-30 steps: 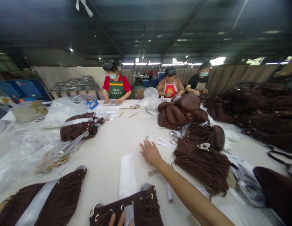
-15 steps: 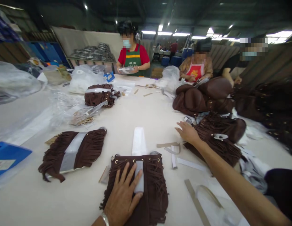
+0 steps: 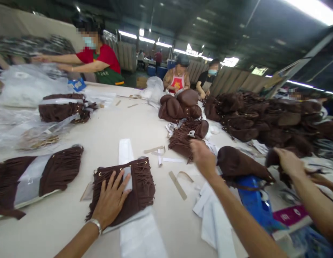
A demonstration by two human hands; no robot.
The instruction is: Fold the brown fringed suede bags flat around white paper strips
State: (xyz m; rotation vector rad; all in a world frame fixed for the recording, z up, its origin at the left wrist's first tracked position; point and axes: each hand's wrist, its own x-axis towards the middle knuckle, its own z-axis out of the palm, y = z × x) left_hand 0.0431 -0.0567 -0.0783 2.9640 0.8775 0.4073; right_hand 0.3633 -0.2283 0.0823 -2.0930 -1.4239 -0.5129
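Note:
My left hand (image 3: 112, 199) lies flat with fingers spread on a dark brown fringed bag (image 3: 143, 177) with gold eyelets. A grey strip (image 3: 128, 179) on the bag sits beside its fingertips. Under the bag runs a white sheet (image 3: 141, 233), its far end showing beyond the top edge. My right hand (image 3: 204, 159) is raised to the right, blurred, in front of another fringed bag (image 3: 179, 138); its fingers are too smeared to read, and whether it touches that bag is unclear. To the left lies a fringed bag (image 3: 61, 168) with a pale band around it.
Another person's hand (image 3: 290, 163) grips a brown item at the right, near a smooth brown bag (image 3: 233, 161) and a blue plastic bag (image 3: 252, 197). Loose strips (image 3: 177, 184) and white sheets (image 3: 216, 222) lie mid-right. Brown bags (image 3: 247, 114) are heaped behind. Co-workers stand across the table.
The view has swung right, bringing the other person's arm into sight. My left hand stays on the bag, now turned slightly. My right hand has drawn back from beside the fringed bag.

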